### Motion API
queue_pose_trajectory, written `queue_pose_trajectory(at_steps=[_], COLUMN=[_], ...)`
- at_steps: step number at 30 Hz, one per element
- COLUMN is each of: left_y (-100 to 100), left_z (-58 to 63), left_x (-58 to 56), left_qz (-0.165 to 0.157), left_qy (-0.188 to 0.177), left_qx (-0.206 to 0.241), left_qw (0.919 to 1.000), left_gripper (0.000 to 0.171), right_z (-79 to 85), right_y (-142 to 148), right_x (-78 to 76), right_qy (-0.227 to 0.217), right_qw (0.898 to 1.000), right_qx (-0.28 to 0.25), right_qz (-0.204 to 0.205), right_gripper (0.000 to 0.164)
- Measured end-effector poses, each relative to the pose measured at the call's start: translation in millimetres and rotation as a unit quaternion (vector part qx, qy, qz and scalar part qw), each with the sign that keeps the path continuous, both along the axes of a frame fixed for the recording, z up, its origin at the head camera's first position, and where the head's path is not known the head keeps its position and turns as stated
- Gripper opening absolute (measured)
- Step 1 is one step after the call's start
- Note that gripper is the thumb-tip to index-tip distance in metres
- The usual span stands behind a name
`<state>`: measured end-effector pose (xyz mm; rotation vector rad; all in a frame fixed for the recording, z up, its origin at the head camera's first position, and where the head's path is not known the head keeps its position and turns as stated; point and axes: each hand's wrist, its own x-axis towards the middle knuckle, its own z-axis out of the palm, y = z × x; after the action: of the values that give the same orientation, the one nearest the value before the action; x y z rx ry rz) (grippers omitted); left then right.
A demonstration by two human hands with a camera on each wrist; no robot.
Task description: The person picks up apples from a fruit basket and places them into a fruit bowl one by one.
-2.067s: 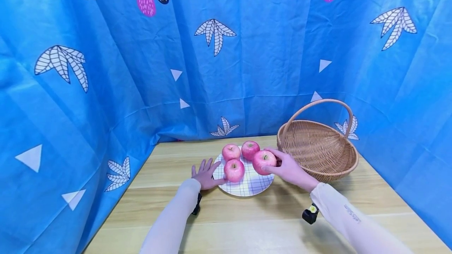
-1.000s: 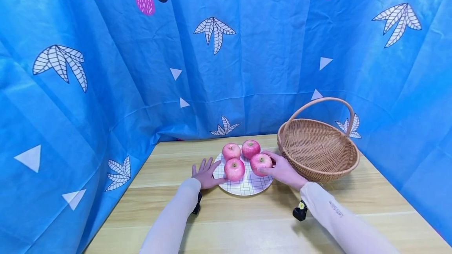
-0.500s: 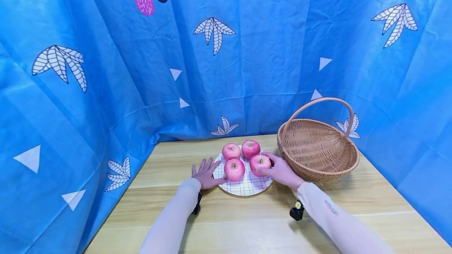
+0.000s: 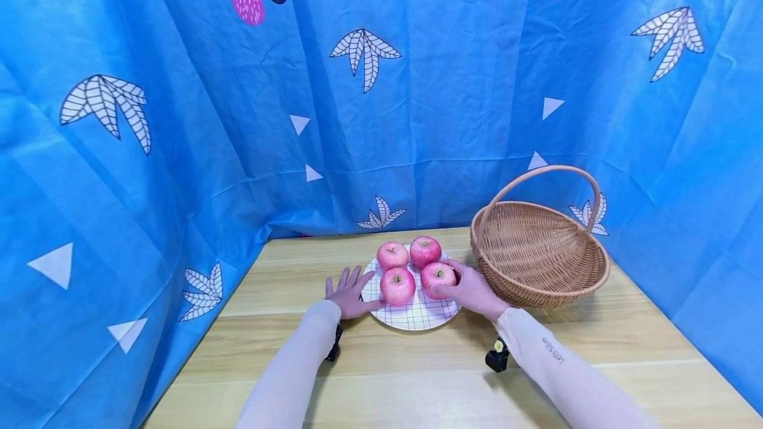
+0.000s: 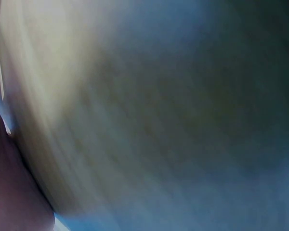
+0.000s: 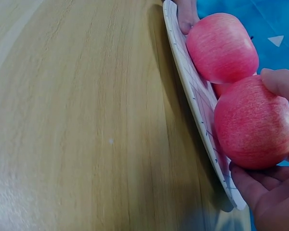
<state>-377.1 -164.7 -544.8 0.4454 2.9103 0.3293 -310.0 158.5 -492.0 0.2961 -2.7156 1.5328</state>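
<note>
Several pink-red apples sit on a round white plate (image 4: 417, 320) with a blue grid pattern. My right hand (image 4: 474, 291) grips the right-front apple (image 4: 437, 279), thumb on the near side and fingers round the far side. In the right wrist view that apple (image 6: 255, 122) is low at the plate, fingertips at its underside. My left hand (image 4: 348, 295) lies with fingers spread at the plate's left rim, its thumb pointing toward the left-front apple (image 4: 397, 286). Two more apples stand behind, one at back left (image 4: 392, 256) and one at back right (image 4: 425, 252). The left wrist view is mostly blurred.
A brown wicker basket (image 4: 539, 250) with a tall arched handle stands right of the plate, close behind my right hand. Its visible inside holds nothing. The light wood table (image 4: 405, 376) ends at a blue patterned curtain (image 4: 369, 131) at the back and sides.
My right hand has moved left and down with the apple, from above the plate's right side near the basket to low at the plate. The left hand has stayed in place.
</note>
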Motion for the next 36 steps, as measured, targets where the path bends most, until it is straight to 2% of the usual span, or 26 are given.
queue_pose_trajectory(at_steps=[12, 22, 32, 36], left_y=[0.9, 0.1, -0.1, 0.4], left_z=[3.2, -0.3, 0.4, 3.7], left_x=[0.4, 0.1, 0.1, 3.9], left_qz=[-0.004, 0.000, -0.003, -0.003], left_qy=[-0.009, 0.000, 0.003, -0.004], left_qx=[0.000, 0.003, 0.008, 0.007], left_qw=[1.0000, 1.0000, 1.0000, 1.0000], left_gripper=[0.107, 0.106, 0.108, 0.105], right_z=[0.5, -0.1, -1.4, -2.0], right_y=[-2.7, -5.0, -5.6, -6.7], right_x=[1.1, 0.2, 2.7, 3.7], right_qy=[-0.010, -0.032, -0.015, -0.012], right_qw=[1.000, 0.999, 1.000, 1.000], right_qx=[-0.010, 0.003, 0.019, 0.018], right_qz=[0.014, -0.003, -0.016, -0.015], right_gripper=[0.084, 0.088, 0.084, 0.084])
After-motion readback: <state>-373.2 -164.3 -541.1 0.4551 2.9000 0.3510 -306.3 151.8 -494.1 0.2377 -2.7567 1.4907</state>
